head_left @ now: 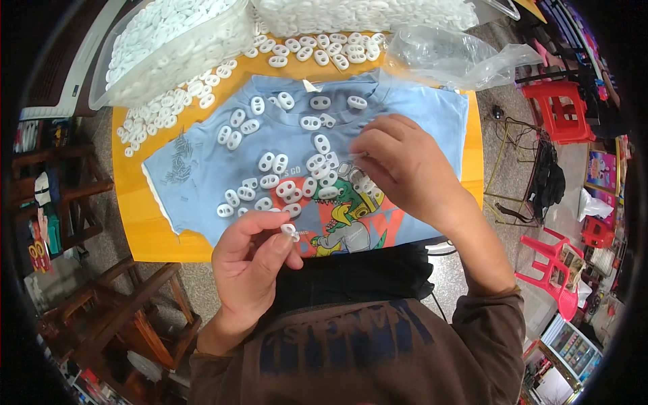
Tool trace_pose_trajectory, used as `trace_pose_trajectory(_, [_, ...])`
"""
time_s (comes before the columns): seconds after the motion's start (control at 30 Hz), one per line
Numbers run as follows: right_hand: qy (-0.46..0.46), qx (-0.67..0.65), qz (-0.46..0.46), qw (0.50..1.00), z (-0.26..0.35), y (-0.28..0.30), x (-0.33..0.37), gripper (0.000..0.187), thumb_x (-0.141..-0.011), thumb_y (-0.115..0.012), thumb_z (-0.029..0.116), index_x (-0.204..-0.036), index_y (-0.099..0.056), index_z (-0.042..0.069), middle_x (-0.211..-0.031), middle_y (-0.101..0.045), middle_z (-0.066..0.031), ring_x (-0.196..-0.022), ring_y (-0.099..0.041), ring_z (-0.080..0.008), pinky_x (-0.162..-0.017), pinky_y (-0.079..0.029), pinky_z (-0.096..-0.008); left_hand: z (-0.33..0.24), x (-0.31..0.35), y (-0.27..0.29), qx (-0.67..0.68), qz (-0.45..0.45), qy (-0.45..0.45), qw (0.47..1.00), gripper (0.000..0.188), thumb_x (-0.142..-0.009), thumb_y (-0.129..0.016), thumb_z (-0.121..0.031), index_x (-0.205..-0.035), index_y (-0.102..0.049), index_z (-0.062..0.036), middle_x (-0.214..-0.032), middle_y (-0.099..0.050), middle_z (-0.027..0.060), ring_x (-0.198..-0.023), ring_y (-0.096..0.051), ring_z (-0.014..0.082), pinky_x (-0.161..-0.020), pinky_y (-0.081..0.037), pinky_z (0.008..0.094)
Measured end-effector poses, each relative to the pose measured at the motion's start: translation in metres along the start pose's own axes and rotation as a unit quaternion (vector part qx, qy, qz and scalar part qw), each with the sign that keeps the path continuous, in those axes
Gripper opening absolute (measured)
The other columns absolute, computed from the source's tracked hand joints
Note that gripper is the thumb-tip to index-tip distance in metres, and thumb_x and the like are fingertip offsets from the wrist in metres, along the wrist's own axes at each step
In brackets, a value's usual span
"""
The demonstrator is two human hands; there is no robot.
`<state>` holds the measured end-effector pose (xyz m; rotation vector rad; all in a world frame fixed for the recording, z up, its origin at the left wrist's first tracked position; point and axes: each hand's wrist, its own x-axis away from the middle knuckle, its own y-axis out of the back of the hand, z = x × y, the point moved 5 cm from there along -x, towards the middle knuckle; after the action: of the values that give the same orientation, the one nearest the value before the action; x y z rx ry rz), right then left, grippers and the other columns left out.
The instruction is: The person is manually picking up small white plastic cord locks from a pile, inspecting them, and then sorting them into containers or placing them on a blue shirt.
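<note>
Slanting down rightward, white oval piece [289,231]

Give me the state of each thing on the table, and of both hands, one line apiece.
Left hand: closed on a white piece
Right hand: fingers curled, grip unclear
Blue shirt: spread out, print up
Loose white pieces: scattered on shirt and table
Grey slivers: piled on sleeve
Left tub: open, heaped with white pieces
Back tub: filled with white pieces
Plastic bag: crumpled

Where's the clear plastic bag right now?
In the head view, the clear plastic bag lies at the upper right, by the top edge of the blue shirt, beyond the right hand.
</note>
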<state>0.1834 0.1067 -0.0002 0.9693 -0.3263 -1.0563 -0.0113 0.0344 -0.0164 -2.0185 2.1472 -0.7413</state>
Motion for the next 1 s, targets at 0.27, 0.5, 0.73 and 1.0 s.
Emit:
trace_pose_trajectory(0.27, [-0.257, -0.621, -0.111, 0.732, 0.02, -0.005, 0.024, 0.019, -0.085, -0.059, 0.005, -0.103, -0.058, 0.0, -0.092, -0.061, -0.0031, -0.083, -0.057, -0.0105, -0.075, -0.046, -0.0223, -0.005, -0.006, -0.014, 0.021, -0.009, -0.02, 1.0, 0.013, -0.082, -0.056, 0.003, -0.095, -0.054, 0.0, -0.078, -0.056, 0.0063, -0.058, -0.054, 0.0116, -0.054, -0.046, 0.0219])
trace_pose_trajectory(0.5, [-0.35, -0.743, -0.086, 0.564, 0.038, -0.028, 0.034, 0.016, -0.084, -0.061, 0.008, -0.096, -0.059, -0.001, -0.084, -0.064, -0.0106, -0.073, -0.059, -0.0128, -0.065, -0.047, -0.024, -0.003, -0.007, -0.029, 0.024, 0.019, -0.031, 0.999, 0.014, -0.082, -0.055, 0.003, -0.095, -0.049, -0.0007, -0.079, -0.054, 0.0061, -0.058, -0.054, 0.0102, -0.052, -0.045, 0.0202])
trace_pose_trajectory(0.73, [-0.325, -0.715, -0.073, 0.615, 0.04, -0.032, 0.037, 0.015, -0.084, -0.06, 0.004, -0.098, -0.058, 0.0, -0.093, -0.062, -0.0075, -0.081, -0.058, -0.0109, -0.072, -0.048, -0.0241, -0.002, -0.006, -0.026, 0.031, 0.02, -0.057, 0.998, 0.013, -0.082, -0.054, 0.004, -0.093, -0.048, -0.0011, -0.077, -0.052, 0.0062, -0.056, -0.052, 0.0098, -0.051, -0.044, 0.0201])
trace_pose_trajectory(1.0, [-0.204, -0.648, -0.106, 0.726, 0.047, -0.024, 0.038, 0.02, -0.084, -0.056, -0.003, -0.104, -0.057, 0.0, -0.099, -0.056, -0.0044, -0.085, -0.056, -0.0096, -0.076, -0.046, -0.0225, -0.007, -0.01, -0.029, 0.038, 0.031, -0.095, 0.994, 0.012, -0.082, -0.052, 0.003, -0.093, -0.047, -0.0012, -0.078, -0.052, 0.0068, -0.055, -0.051, 0.0104, -0.051, -0.043, 0.0205])
